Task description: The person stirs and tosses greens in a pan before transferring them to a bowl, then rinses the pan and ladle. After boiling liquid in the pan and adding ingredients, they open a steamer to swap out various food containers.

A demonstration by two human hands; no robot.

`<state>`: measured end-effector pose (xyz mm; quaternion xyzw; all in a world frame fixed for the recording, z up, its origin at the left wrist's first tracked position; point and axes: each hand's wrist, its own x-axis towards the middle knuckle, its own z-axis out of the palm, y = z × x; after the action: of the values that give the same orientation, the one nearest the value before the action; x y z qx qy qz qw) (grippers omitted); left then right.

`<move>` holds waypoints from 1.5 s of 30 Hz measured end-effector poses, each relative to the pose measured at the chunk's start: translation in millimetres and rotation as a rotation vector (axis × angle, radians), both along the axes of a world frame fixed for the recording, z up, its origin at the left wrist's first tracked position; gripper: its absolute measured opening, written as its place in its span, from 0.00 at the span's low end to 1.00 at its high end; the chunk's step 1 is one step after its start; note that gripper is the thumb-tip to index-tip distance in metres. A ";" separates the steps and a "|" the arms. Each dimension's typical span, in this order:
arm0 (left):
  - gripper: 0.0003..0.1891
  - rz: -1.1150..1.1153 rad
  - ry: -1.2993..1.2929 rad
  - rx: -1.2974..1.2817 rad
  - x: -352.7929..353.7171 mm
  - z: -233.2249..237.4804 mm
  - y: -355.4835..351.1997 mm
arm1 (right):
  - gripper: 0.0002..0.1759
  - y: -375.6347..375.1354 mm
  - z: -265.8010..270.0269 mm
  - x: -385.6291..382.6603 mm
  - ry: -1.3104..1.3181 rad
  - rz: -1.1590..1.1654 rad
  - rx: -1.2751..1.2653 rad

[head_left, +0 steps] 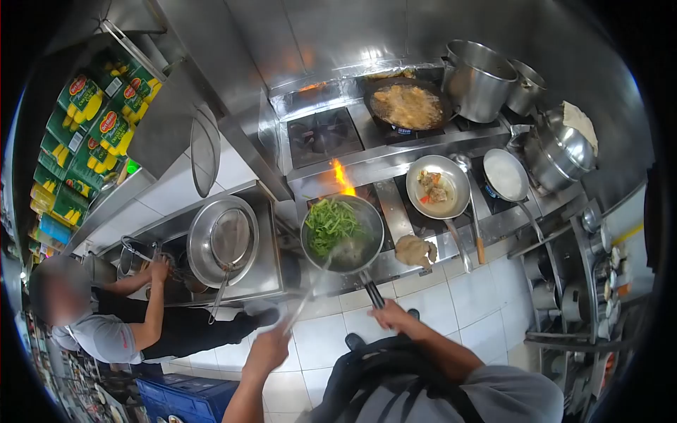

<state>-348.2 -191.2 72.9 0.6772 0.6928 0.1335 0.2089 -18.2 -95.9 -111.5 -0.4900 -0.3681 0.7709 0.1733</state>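
Note:
My right hand (395, 316) is wrapped round the black handle of a frying pan (379, 236) over the stove. Leafy greens (331, 225) lie in the left part of the pan, and a pale steamy haze covers some of its lower right. My left hand (268, 350) grips a long thin metal utensil (305, 304), whose far end reaches the pan; its head is blurred. A tall orange flame (342, 178) rises behind the pan's far rim.
To the right stand a pan with food pieces (438, 176), a ladle (474, 211), a pan of white contents (504, 175) and a crumpled cloth (416, 251). Behind are a wok of bubbling oil (407, 106) and a stockpot (481, 81). A co-worker (106, 328) works at the left sink.

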 end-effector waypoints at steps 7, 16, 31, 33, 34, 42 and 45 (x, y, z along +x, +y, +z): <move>0.28 0.088 0.214 -0.237 30.7 -9.4 45.3 | 0.11 40.5 4.1 -17.6 -0.004 0.052 0.021; 0.28 0.136 0.236 -0.220 56.8 -9.8 28.7 | 0.12 77.2 -16.7 5.2 -0.059 0.077 0.061; 0.25 0.173 0.264 -0.123 45.6 25.7 17.7 | 0.12 54.5 3.9 15.1 -0.039 0.009 0.193; 0.25 0.182 0.206 -0.150 40.1 31.6 12.8 | 0.13 42.9 -5.5 17.4 -0.013 -0.018 0.148; 0.23 0.159 0.141 -0.084 39.6 18.0 11.3 | 0.13 39.7 -14.5 14.1 0.004 -0.031 0.140; 0.27 0.113 0.162 -0.141 56.9 -126.8 50.7 | 0.13 44.8 -42.3 -14.8 0.164 -0.119 -0.134; 0.26 0.156 0.163 -0.155 25.8 -81.5 65.0 | 0.25 54.6 -52.3 8.7 0.153 -0.089 -0.267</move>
<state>-322.4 -126.2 -8.6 0.6118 0.7662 0.0397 0.1926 -9.5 -41.4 -163.8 -0.4642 -0.2260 0.8397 0.1683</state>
